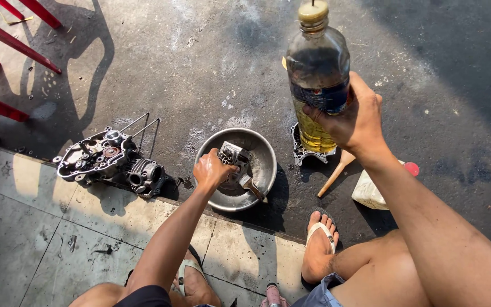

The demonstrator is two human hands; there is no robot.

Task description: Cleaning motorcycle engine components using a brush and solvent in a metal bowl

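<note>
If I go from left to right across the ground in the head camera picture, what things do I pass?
Red metal bars → engine casing → metal bowl where the left hand holds a metal part → plastic bottle held up in the right hand → white jug with red cap.

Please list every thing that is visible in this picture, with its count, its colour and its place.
plastic bottle: one, clear with yellowish liquid, raised at upper right
metal bowl: one, silver, centre of the ground
metal part: one, grey, inside the bowl
brush: one, wooden handle, in the bowl
engine case: one, grey, left of the bowl
gasket-like cover: one, grey, under the bottle
wooden stick: one, tan, right of the bowl
red frame: one, upper left
left hand: on the metal part
right hand: gripping the bottle
</note>
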